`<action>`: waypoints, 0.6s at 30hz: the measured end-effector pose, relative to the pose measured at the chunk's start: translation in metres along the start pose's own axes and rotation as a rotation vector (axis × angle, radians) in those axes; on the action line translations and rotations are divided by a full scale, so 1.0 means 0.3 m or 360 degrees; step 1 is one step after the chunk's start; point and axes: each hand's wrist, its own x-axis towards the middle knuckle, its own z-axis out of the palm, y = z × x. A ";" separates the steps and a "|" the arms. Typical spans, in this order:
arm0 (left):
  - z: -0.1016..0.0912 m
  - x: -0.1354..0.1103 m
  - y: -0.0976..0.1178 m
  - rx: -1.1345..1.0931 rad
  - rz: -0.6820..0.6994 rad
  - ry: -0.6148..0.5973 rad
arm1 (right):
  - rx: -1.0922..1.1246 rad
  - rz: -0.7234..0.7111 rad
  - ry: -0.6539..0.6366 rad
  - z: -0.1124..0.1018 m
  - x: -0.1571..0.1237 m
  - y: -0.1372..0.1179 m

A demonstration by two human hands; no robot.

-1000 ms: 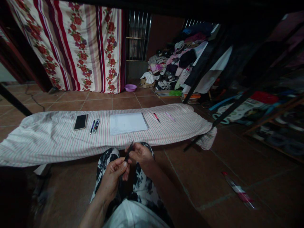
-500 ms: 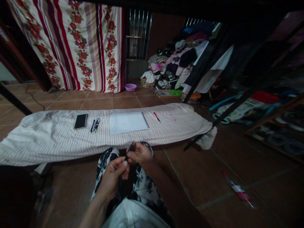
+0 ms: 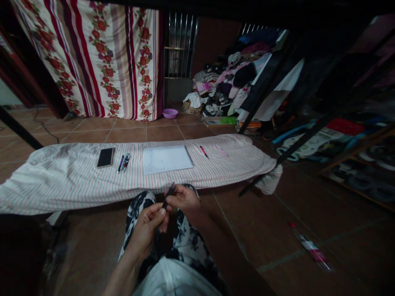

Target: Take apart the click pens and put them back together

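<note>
Above my knees, my left hand (image 3: 151,222) and my right hand (image 3: 185,200) come together on a slim black pen (image 3: 168,195). My left thumb and fingers pinch its lower end, while the right fingers close on it higher up. It slants with its top end toward the bench; fingers cover part of it. Just beyond my hands lies a spiral notebook (image 3: 166,159), open at a mostly white page. Left of it are several pens (image 3: 124,163) side by side and a dark phone (image 3: 105,157). A red pen (image 3: 204,152) and a pink pen (image 3: 221,150) rest to its right.
A striped cloth (image 3: 77,176) covers the low bench in front of me. On the tiled floor at right lies a plastic bottle (image 3: 311,248). Dark metal poles (image 3: 308,142) slant at both sides. Farther back are a purple basin (image 3: 170,113), a clothes pile (image 3: 228,82) and a floral curtain (image 3: 105,61).
The black pen has turned slightly in my fingers, and its top end looks a little different. Both hands stay in nearly the same place; the things on the bench have not moved.
</note>
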 end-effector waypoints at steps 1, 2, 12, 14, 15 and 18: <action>0.000 -0.001 0.001 -0.0001 -0.0002 0.0005 | 0.0009 0.0017 -0.0009 0.001 0.001 0.003; 0.001 -0.003 0.001 -0.0002 -0.0007 0.0011 | 0.0005 0.0025 -0.0017 0.000 0.001 0.004; -0.006 -0.001 0.002 0.0008 -0.0031 0.0014 | -0.0149 -0.0035 -0.0035 -0.011 -0.017 -0.046; -0.005 0.001 -0.001 0.0010 -0.0028 0.0003 | -0.0132 -0.0028 0.0024 -0.005 -0.012 -0.036; -0.004 0.002 -0.002 0.0010 -0.0023 -0.0005 | -0.0122 -0.0022 0.0043 -0.002 -0.009 -0.029; -0.003 0.003 -0.003 0.0012 -0.0007 -0.0024 | -0.0105 0.0017 0.0038 0.001 -0.003 -0.014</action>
